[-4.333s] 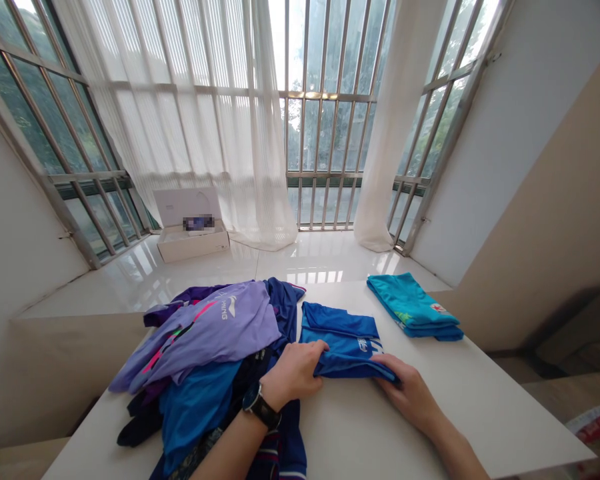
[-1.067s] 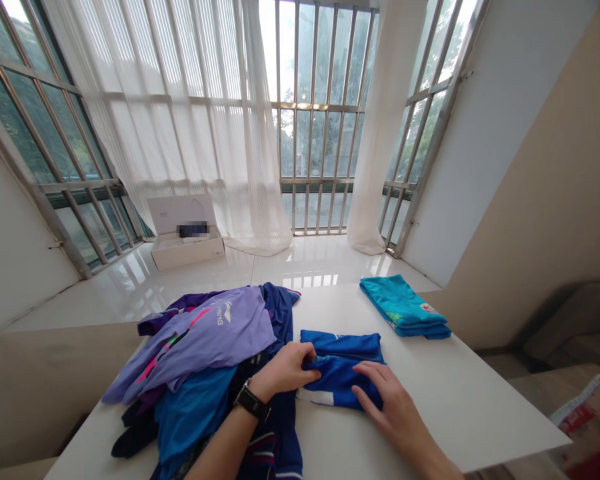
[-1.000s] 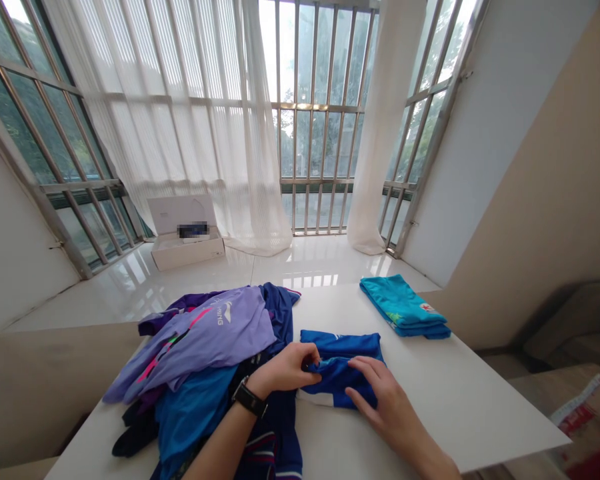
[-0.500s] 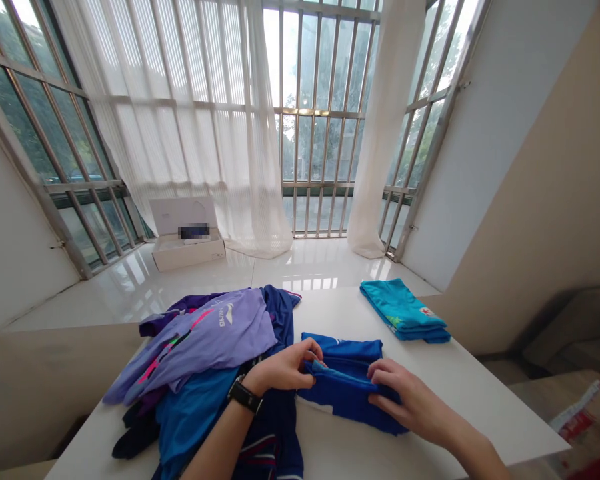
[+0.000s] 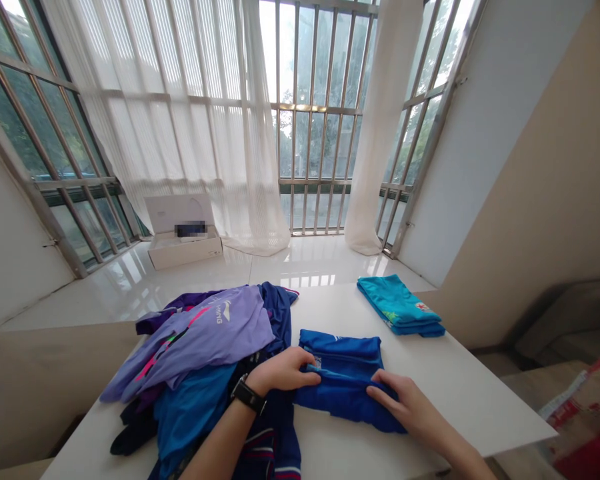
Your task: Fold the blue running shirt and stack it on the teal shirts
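A folded royal-blue sports shirt point(image 5: 343, 380) lies flat on the white table point(image 5: 445, 393), just right of a heap of clothes. My left hand point(image 5: 285, 371) pinches the near fold at the shirt's left end, and a black wristwatch point(image 5: 247, 395) sits on that wrist. My right hand point(image 5: 399, 408) holds the same fold at the right end. The heap point(image 5: 195, 353) holds a lilac printed shirt on top, with purple, blue and dark garments around it. A neatly folded teal shirt point(image 5: 399, 307) lies farther up the table, out of reach of my fingers.
The table's far and right edges drop away to a glossy white floor, where an open white box point(image 5: 184, 250) stands before sheer curtains and barred windows. A parcel with red print point(image 5: 580, 407) sits low at the right.
My right hand has slid from the shirt's middle out to its right end. The near fold has been pulled taut, and a blue flap now covers the white strip along the shirt's front edge.
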Tool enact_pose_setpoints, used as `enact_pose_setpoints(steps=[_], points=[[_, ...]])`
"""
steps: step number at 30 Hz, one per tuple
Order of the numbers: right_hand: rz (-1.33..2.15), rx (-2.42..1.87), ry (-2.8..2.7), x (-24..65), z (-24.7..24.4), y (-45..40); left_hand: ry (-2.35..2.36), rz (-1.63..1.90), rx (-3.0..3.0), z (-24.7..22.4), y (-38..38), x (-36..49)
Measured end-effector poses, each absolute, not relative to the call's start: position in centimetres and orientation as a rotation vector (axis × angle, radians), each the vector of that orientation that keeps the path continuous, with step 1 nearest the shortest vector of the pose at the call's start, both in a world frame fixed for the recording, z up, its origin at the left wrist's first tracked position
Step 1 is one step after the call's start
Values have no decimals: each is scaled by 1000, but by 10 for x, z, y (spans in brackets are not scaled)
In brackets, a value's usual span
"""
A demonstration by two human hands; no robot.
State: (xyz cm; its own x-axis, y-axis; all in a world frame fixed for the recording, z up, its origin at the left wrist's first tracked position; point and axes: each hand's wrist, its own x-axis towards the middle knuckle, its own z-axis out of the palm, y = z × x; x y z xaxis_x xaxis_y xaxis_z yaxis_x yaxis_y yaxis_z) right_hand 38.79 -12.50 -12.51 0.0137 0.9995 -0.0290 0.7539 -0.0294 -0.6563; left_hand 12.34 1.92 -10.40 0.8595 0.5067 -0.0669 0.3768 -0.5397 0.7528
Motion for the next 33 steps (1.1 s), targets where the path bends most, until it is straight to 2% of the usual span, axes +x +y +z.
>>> enact_pose_setpoints(steps=[6,14,18,22,27,31,33], points=[[547,-2019,-1588,398,-152,-116,908,205,2372,-107,15,124],[374,-2218,-1521,397,-154,-118,1239,115,2449,-98,11,122],[322,-2264,-1504,391,-155,-120,1345,248,2543,-89,2,127],[240,-2276,-1510,388,-157,-122,1094,426,2603,-90,-17,145],[55,-2291,-1524,389,-156,-125,861,251,2613,-105,-25,151],[-318,-2052,-1626,378,-155,-132,743,142,2526,-102,-14,136],[-354,-1936,-1741,368,-157,-133,728,99,2501,-99,-11,132]])
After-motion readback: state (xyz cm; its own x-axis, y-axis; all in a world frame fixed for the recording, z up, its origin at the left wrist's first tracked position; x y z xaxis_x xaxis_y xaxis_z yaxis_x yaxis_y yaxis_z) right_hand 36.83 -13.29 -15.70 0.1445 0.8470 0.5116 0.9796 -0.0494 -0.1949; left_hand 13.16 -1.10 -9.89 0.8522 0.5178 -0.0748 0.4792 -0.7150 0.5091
